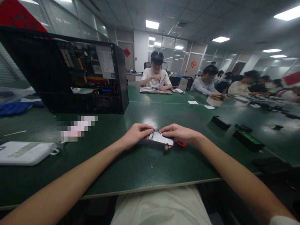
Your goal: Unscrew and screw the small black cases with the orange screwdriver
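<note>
Between both hands, above the green table, is a small flat silver metal part with dark screws at its edges. My left hand pinches its left end between thumb and fingers. On its right end, my right hand has the thumb on top, with fingertips showing below the lower edge. A small dark piece sticks up at the part's top edge, between the two hands; its kind is unclear. Just under my right hand shows an orange-red loop, mostly hidden.
An open black computer case stands at left. Nearer lie a white flat case and a blue cloth-like item. Black boxes lie at right. Across the table a person works; several others sit farther right.
</note>
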### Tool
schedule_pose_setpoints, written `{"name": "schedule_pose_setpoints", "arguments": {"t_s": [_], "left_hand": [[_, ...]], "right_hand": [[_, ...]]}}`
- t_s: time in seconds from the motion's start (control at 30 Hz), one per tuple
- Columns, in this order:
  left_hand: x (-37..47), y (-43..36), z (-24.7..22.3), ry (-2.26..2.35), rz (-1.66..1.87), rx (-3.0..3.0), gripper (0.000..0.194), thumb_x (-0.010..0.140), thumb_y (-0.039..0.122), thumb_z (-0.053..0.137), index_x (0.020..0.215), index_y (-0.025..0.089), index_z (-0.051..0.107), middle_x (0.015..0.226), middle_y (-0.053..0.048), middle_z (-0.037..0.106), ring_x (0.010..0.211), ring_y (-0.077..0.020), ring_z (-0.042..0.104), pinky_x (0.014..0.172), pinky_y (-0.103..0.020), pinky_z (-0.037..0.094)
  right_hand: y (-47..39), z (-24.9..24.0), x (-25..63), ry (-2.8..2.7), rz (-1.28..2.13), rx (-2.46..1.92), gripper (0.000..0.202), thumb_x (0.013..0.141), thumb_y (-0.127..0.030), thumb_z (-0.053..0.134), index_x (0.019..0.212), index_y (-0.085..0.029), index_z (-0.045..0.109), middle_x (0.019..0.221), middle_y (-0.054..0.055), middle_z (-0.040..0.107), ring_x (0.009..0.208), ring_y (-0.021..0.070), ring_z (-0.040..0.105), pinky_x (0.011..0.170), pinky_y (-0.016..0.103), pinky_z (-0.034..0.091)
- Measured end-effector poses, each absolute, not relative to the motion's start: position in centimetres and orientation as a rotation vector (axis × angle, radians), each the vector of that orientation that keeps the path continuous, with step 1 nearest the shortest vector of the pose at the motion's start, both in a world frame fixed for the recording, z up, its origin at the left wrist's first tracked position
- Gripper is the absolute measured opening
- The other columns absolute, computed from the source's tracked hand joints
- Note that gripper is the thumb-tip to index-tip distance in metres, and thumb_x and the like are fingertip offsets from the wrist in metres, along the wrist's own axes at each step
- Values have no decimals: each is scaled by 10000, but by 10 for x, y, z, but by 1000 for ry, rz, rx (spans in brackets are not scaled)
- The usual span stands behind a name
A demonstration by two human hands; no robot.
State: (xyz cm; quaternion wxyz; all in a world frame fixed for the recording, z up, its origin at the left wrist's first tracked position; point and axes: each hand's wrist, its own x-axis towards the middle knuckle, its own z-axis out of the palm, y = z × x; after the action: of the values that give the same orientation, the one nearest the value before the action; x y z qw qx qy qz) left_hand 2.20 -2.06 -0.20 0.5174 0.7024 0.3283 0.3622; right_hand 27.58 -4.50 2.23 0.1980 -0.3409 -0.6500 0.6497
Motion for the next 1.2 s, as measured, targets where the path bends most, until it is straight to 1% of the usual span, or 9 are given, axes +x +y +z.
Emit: {"name": "schedule_pose_setpoints", "arguments": {"t_s": [0.2, 0.33, 0.5, 0.6, 0.73, 0.83, 0.97, 1.07, 1.2], "left_hand": [[26, -26, -2, 740, 945, 1707, 367, 821, 450, 775, 989, 123, 784, 758, -28, 716, 614, -126, 590, 607, -240, 476], [28, -33, 1, 731, 1083, 1728, 326, 825, 433, 777, 958, 136, 791, 798, -36, 735, 652, -141, 617, 629, -245, 503], [28, -34, 3, 727, 1227, 1766, 316, 893, 451, 718, 938, 142, 768, 791, -36, 730, 687, -150, 637, 673, -252, 521], [27, -30, 0, 713, 1211, 1785, 335, 934, 460, 666, 938, 138, 757, 807, -45, 731, 681, -144, 637, 671, -252, 514], [26, -29, -2, 741, 1177, 1828, 334, 948, 447, 636, 907, 135, 749, 785, -46, 724, 691, -152, 635, 677, -257, 500], [26, -31, -1, 759, 1151, 1884, 327, 957, 431, 619, 877, 141, 746, 770, -41, 720, 688, -154, 627, 678, -258, 486], [28, -37, 1, 746, 1125, 1944, 319, 959, 413, 609, 858, 143, 746, 742, -34, 710, 664, -152, 611, 660, -257, 467], [31, -41, 1, 737, 1111, 1967, 316, 961, 403, 606, 858, 141, 750, 735, -33, 708, 662, -154, 612, 657, -256, 466], [36, -45, -3, 725, 1082, 1988, 300, 976, 379, 598, 874, 144, 753, 757, -31, 727, 657, -149, 624, 648, -250, 470]], "right_hand": [[-48, 16, 276, -1602, 2069, -778, 593, 991, -456, 630, 1470, -126, 521, 1214, 193, 739, 846, 223, 784, 689, 292, 635], [-51, 12, 278, -1515, 2107, -741, 630, 1014, -450, 602, 1548, -158, 440, 1209, 199, 744, 797, 176, 761, 676, 264, 602], [-61, 18, 279, -1499, 1856, -789, 569, 936, -388, 719, 1429, -132, 598, 1126, 151, 761, 732, 111, 651, 663, 223, 520], [-71, 28, 293, -1486, 1591, -911, 558, 879, -420, 762, 1363, -161, 664, 1182, 134, 740, 783, 128, 613, 694, 249, 504], [-92, 45, 337, -1506, 1149, -1126, 611, 920, -562, 673, 1396, -180, 646, 1245, 132, 712, 802, 152, 554, 696, 281, 473], [-113, 57, 386, -1532, 600, -1397, 645, 933, -643, 600, 1334, -147, 699, 1142, 132, 729, 801, 174, 552, 760, 326, 478], [-138, 62, 463, -1381, 46, -1584, 509, 861, -487, 709, 1253, -163, 752, 1262, 139, 697, 1103, 272, 586, 1028, 393, 403], [-146, 51, 518, -1223, -475, -1889, 482, 870, -443, 634, 1240, -165, 766, 1250, 146, 716, 1131, 297, 630, 999, 377, 440], [-145, 27, 567, -1135, -624, -2219, 490, 889, -449, 608, 1253, -160, 763, 1219, 154, 737, 1072, 298, 664, 917, 367, 479]]}}
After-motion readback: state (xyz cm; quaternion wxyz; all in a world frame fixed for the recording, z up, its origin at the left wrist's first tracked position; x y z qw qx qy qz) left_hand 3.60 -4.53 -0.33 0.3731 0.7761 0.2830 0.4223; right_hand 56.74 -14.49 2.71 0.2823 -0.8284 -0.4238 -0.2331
